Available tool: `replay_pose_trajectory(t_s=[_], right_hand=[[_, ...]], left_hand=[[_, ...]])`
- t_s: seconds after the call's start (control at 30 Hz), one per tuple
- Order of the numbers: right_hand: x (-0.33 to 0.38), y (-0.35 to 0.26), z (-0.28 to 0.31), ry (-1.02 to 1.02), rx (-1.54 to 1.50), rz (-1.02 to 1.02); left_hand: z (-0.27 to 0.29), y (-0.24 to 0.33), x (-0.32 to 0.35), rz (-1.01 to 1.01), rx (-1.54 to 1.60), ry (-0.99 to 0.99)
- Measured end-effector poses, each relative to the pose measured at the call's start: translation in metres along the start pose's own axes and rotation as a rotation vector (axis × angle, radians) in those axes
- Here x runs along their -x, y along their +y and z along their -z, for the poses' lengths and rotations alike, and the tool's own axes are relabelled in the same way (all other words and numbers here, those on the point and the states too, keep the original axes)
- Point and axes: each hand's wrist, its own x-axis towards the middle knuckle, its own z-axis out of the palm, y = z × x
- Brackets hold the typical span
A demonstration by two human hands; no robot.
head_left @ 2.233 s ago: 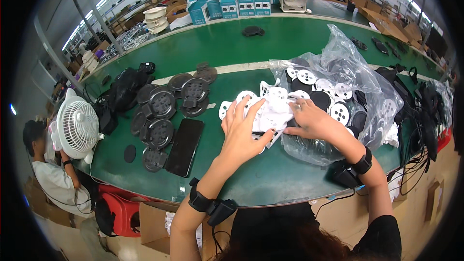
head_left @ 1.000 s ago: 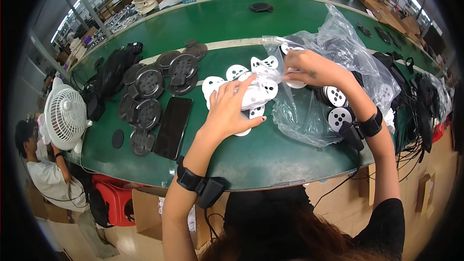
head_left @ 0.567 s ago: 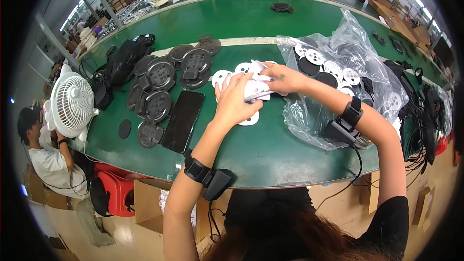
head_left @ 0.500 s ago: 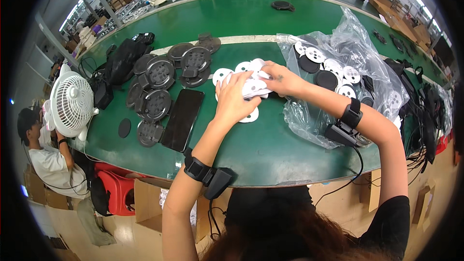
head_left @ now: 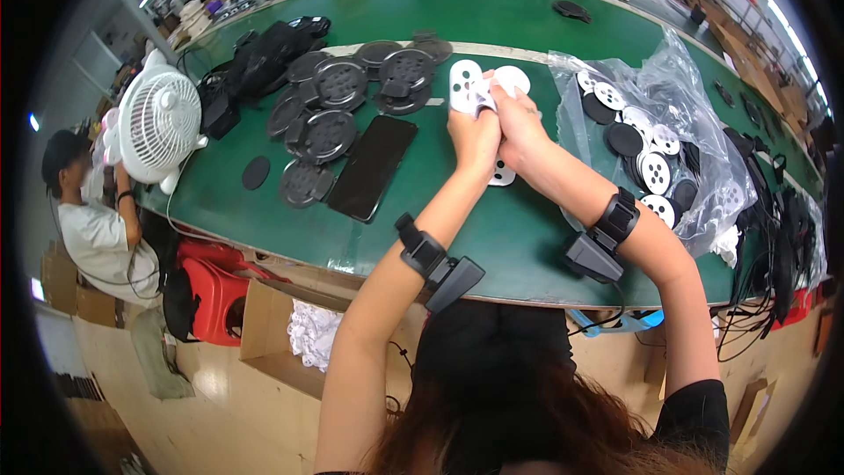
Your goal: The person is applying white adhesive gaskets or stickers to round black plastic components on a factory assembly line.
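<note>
My left hand [head_left: 475, 136] and my right hand [head_left: 520, 127] are pressed together above the middle of the green table, fingers closed. White perforated pieces [head_left: 462, 86] stick out beyond my left hand, and a plain white disc [head_left: 512, 79] shows past the right fingertips. Another white perforated disc [head_left: 502, 174] lies partly hidden under my wrists. Round black bases [head_left: 339, 83] sit in a cluster to the left, close to a black phone [head_left: 373, 167]. On the right, a clear plastic bag [head_left: 563, 114] holds several black and white perforated discs [head_left: 655, 172].
A white fan [head_left: 161, 119] stands at the left edge, near black bundled bags [head_left: 272, 62]. One black disc [head_left: 256, 172] lies in front of the bases. Black cables [head_left: 774, 246] hang off the right side. A person [head_left: 97, 220] sits at far left, and a cardboard box [head_left: 272, 334] is below.
My hands have come together and lifted the loose white discs they were gathering into a bunch. The whole view has shifted, moving the scene slightly.
</note>
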Motion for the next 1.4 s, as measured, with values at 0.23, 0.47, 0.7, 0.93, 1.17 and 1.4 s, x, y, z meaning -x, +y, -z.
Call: replay_pose_trajectory(t_s=[0.23,0.47,0.7,0.93,1.17,1.4], right_hand=[[0.017,-0.034,-0.027,-0.103,-0.035,0.184],[0.079,-0.051,-0.062,-0.305,-0.096,0.371],[0.2,0.019,-0.105,-0.477,-0.205,0.159],[0.259,0.258,-0.16,-0.744,-0.115,-0.667],[0.265,0.443,-0.147,-0.777,0.436,-1.032],[0.263,0.473,-0.135,-0.96,0.504,-0.971]], left_hand=[[-0.012,0.035,-0.008,-0.266,0.119,0.026],[0.006,0.106,0.025,-0.692,0.053,0.052],[0.119,0.138,0.132,-0.998,-0.426,0.327],[0.317,0.075,0.256,-0.255,-0.279,0.932],[0.478,-0.049,0.351,0.256,-0.005,1.094],[0.535,-0.112,0.386,0.199,0.522,1.132]])
